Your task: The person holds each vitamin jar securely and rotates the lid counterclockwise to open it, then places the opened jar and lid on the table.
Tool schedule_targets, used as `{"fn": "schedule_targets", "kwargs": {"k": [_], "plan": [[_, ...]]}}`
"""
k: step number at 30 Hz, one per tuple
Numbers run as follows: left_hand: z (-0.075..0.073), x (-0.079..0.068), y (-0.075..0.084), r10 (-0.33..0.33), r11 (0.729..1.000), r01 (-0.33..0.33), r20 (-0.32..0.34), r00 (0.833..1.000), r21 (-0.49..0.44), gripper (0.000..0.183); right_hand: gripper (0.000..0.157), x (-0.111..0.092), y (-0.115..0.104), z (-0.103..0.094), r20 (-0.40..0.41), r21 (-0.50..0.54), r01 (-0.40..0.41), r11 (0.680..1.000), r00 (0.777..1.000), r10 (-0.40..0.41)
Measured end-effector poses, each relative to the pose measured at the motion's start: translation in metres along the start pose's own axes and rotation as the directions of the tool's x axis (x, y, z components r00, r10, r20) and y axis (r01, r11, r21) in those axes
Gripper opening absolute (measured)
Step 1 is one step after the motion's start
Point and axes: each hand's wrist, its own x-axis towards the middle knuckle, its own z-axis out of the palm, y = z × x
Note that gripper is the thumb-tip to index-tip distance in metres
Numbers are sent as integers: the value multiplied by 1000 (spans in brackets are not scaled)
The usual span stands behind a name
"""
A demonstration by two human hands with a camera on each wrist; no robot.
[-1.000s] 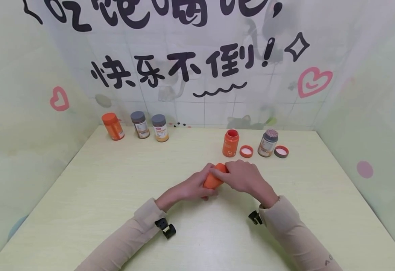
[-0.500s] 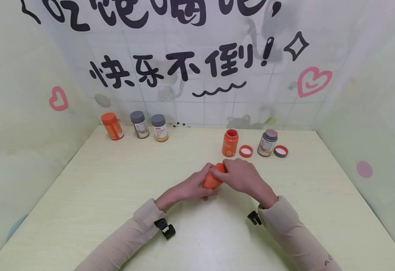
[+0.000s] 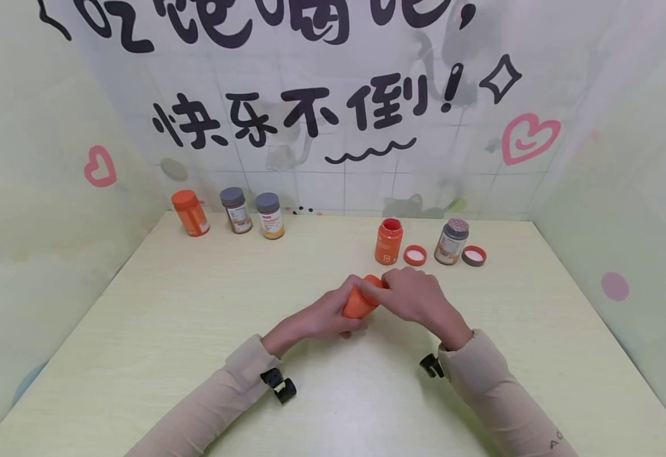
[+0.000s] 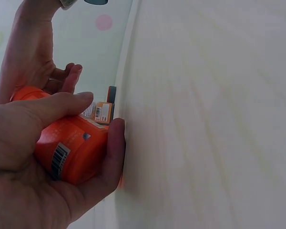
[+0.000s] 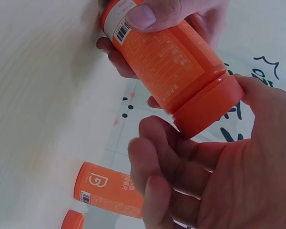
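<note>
My left hand grips an orange bottle over the middle of the table, fingers and thumb wrapped round its body. The bottle is tilted, and a printed label and barcode show in the right wrist view. At its upper end my right hand holds the orange screw cap between thumb and forefinger, with the other fingers curled beside it. The cap sits on the bottle's neck. In the left wrist view the left thumb lies across the bottle, and its cap end is partly hidden.
Behind the hands stand an uncapped orange bottle and a grey bottle with a foil-like top. An orange cap and a grey cap lie beside them. At back left are a capped orange bottle and two grey-capped bottles.
The right hand has shifted slightly to the right and turned at the cap, and its thumb lies differently. The left hand and bottle have stayed nearly still.
</note>
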Motion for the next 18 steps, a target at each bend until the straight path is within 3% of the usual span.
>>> {"fn": "schedule_targets", "kwargs": {"k": [8, 18], "plan": [[-2, 0, -1, 12, 1000, -12, 9, 1000, 13, 59, 58, 1, 1, 1, 32, 38, 28, 999, 999, -30], [-1, -1, 0, 34, 999, -34, 23, 999, 0, 57, 63, -2, 5, -2, 36, -3, 33, 999, 999, -33]]}}
